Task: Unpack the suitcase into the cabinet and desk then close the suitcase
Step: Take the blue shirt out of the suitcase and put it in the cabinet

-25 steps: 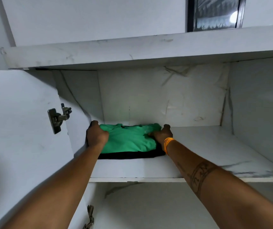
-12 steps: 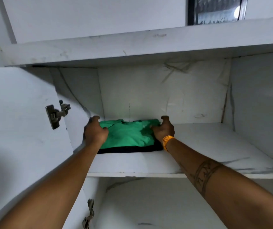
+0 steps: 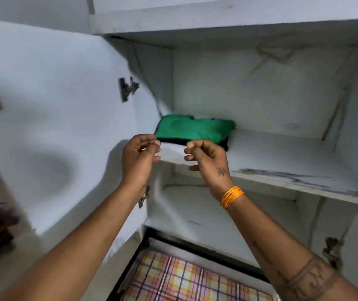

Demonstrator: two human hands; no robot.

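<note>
A: Head camera: both the left hand [image 3: 139, 158] and right hand [image 3: 207, 158] hang loosely curled, holding nothing. The folded green garment [image 3: 193, 130] lies on the cabinet shelf [image 3: 282, 161], just beyond the fingertips.

B: Looks soft and light, probably floppy; best taken by both side edges, with support underneath.

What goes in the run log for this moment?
left hand: empty, off the pile | right hand: empty | green garment: on cabinet shelf, atop dark garment | suitcase: open below
</note>
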